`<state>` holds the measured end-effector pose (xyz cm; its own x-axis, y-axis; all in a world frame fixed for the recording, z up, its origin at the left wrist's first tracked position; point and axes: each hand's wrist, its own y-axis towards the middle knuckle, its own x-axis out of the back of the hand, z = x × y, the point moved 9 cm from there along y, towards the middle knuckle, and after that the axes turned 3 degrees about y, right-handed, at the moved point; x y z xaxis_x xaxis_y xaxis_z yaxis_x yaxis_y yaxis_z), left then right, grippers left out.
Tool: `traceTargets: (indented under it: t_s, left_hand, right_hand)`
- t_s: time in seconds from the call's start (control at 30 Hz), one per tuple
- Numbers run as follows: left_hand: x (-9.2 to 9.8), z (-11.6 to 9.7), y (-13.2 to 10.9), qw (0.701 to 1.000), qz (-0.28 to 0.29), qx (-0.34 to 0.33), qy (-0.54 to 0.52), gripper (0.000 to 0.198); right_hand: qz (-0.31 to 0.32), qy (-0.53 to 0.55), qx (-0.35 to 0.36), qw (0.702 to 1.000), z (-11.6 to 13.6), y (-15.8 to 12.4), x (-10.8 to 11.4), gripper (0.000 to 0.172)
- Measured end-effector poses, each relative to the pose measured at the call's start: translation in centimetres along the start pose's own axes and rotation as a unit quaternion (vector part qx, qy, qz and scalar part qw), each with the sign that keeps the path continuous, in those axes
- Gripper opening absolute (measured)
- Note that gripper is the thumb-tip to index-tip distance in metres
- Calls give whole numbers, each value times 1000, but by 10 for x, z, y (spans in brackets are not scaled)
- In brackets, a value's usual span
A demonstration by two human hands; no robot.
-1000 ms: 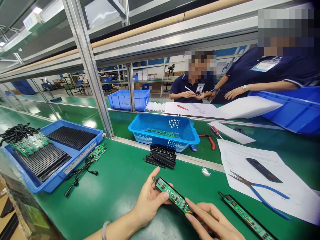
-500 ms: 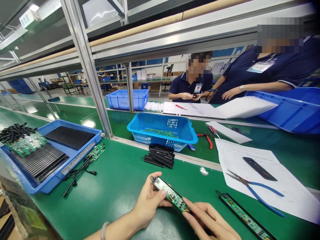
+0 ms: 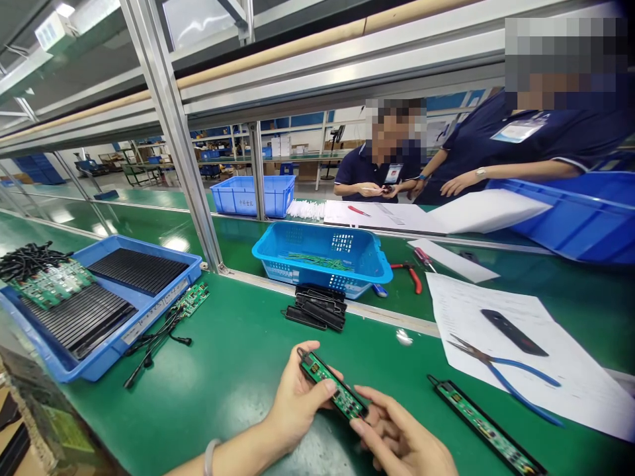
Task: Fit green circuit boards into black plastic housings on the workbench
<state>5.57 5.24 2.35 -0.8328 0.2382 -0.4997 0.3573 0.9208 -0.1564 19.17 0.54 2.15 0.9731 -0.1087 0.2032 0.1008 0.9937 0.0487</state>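
Observation:
A narrow green circuit board (image 3: 342, 398) lies in a slim black case with a loop at its far end. My left hand (image 3: 292, 403) is closed around the far part of this case, its thumb pressing on the board. At the near end, my right hand (image 3: 404, 430) pinches the case between thumb and fingers. Its lower fingers are partly blurred. On the table to the right rests a second black case (image 3: 489, 423) with a board in it. Beyond my hands lie several black cases (image 3: 317, 309) in a pile.
A blue basket (image 3: 322, 271) holds green boards. At left, a blue tray (image 3: 163, 297) carries black strips and cabled boards; more cabled boards (image 3: 193, 301) lie beside it. Blue-handled pliers (image 3: 501, 363) rest on paper (image 3: 461, 317). Two co-workers (image 3: 380, 172) are across the bench.
My right hand has shifted left and its fingers have curled in at the case's near end. The case has tilted a little, and the bright glare on the board's far part is gone.

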Motion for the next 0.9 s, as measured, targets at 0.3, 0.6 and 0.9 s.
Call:
traceTargets:
  t_s: [0.3, 0.6, 0.9]
  left_hand:
    - [-3, -1, -7, 998, -24, 9, 51, 89]
    - [8, -14, -4, 996, -64, -28, 47, 68]
    - [0, -20, -6, 997, -22, -33, 60, 82]
  right_hand:
    - [76, 66, -99, 990, -13, -2, -29, 45]
    - [124, -86, -66, 986, -9, -2, -26, 32]
    - [66, -111, 5, 992, 8, -3, -13, 37]
